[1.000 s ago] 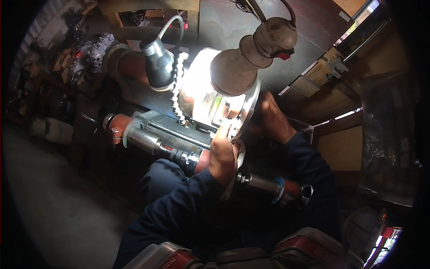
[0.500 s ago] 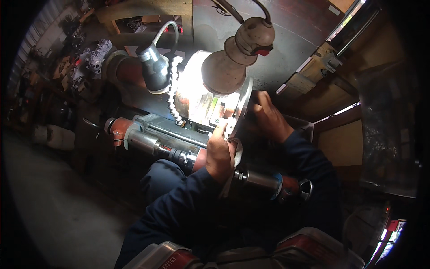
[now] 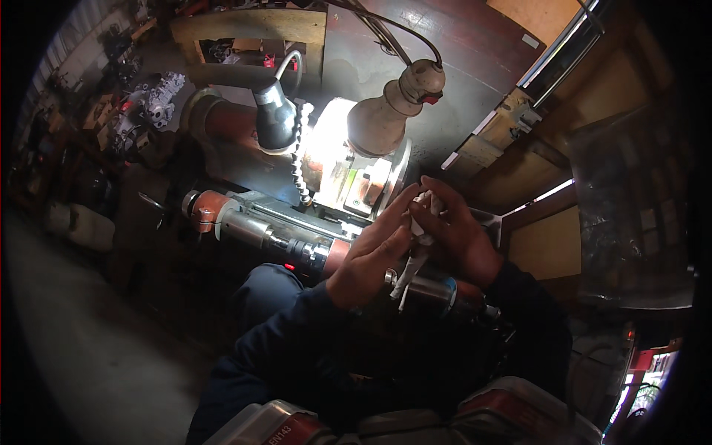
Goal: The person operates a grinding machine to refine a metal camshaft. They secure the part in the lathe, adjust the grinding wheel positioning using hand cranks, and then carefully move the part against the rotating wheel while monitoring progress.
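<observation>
Between my two hands a crumpled white rag (image 3: pixel 421 239) is bunched, its narrow tail hanging down. My right hand (image 3: pixel 467 241) is closed on it, fingers curled around the upper part. Facing it, my left hand (image 3: pixel 368 263) lies against the rag with fingers stretched out; its palm side is partly hidden. Just beyond them is a round metal disc (image 3: pixel 403 178) on the brightly lit machine head (image 3: pixel 356 178). Neither hand touches the disc.
A beige lamp (image 3: pixel 374 126) and a dark metal lamp (image 3: pixel 274 119) hang over the machine, beside a white segmented coolant hose (image 3: pixel 300 156). Nearer me runs a horizontal steel shaft (image 3: pixel 248 226) with red end brackets (image 3: pixel 208 211). Wooden framing (image 3: pixel 545 245) stands at right.
Both hands have drawn back from the disc and come together. My right hand has moved from the disc's edge to the rag, which was in my left hand.
</observation>
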`<state>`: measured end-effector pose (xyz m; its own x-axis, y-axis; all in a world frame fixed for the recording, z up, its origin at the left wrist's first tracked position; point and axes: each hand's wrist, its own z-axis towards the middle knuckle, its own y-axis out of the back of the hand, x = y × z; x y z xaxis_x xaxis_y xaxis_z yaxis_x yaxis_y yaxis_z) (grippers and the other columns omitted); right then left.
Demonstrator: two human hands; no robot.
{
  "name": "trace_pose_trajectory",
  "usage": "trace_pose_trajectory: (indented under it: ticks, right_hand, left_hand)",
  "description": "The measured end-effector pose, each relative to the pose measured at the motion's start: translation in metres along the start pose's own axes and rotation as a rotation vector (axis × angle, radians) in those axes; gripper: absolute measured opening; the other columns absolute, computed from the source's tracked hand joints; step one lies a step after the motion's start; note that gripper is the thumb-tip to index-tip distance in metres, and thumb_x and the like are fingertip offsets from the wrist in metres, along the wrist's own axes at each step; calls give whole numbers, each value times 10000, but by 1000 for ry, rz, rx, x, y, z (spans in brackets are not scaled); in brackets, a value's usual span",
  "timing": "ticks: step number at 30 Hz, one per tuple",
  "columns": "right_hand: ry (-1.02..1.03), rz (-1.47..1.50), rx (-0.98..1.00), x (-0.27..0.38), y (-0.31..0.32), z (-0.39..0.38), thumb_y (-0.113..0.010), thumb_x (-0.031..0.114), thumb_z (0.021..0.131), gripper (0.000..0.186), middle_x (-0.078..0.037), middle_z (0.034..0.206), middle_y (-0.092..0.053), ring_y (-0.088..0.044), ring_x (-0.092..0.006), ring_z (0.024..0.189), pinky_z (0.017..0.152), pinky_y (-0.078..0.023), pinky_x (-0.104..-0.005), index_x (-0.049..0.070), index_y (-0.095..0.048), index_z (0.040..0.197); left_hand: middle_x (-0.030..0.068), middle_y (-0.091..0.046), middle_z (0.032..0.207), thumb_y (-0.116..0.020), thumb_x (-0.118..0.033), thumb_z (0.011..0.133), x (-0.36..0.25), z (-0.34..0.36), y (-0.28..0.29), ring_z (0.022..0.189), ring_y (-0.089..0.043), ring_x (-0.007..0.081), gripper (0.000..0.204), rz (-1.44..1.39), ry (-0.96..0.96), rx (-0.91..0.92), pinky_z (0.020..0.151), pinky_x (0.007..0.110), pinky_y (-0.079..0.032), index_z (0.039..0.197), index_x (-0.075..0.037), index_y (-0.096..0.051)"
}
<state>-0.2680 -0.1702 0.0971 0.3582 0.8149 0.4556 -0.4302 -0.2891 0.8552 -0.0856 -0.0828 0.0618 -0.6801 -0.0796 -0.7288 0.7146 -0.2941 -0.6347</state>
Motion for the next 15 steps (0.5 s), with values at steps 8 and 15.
trace_pose_trajectory:
  ticks: [8,15]
  right_hand:
    - [3,220,-264,-26,10,14,-696,18,822,341,-193,1306,-523,-626,-341,1055,875,-534,-399,24,-638,1158]
    - [145,-403,-326,-50,-15,55,-558,20,879,313,-155,1183,-561,-527,-339,1178,993,-441,-444,29,-560,1192]
  left_hand:
    - [135,-578,1231,-523,-146,974,16,3,2,937,-609,132,622,346,-109,-28,782,303,-496,1519,-41,-243]
    - [124,-706,864,-714,-203,798,20,32,31,727,-685,333,249,1545,-42,-531,691,399,-539,1001,-60,-686]
